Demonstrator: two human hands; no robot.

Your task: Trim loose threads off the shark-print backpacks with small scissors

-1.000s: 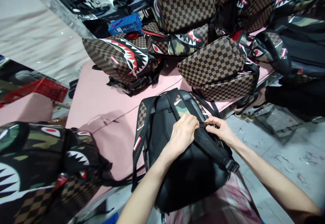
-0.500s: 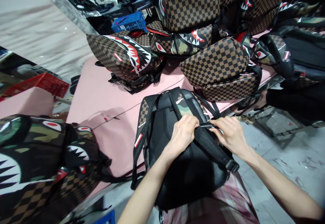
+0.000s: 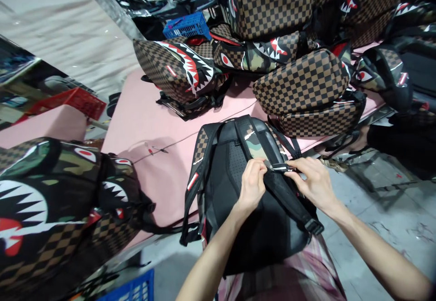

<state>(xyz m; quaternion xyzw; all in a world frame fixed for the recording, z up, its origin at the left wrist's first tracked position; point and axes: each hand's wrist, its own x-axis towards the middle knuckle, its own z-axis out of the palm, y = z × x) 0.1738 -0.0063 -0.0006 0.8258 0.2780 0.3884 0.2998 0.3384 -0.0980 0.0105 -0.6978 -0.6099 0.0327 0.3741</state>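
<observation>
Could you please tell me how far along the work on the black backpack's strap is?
Done: the backpack lies back panel up at the edge of the pink table. In hand: left hand and right hand both pinch its shoulder strap at a pale strip across it. Left: both hands are on that strip, so this strap looks unfinished; the other strap lies untouched.

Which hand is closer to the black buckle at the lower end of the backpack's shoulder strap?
Right. The right hand holds the shoulder strap just up from the buckle; the left hand pinches the same strap from its other side, farther off.
</observation>
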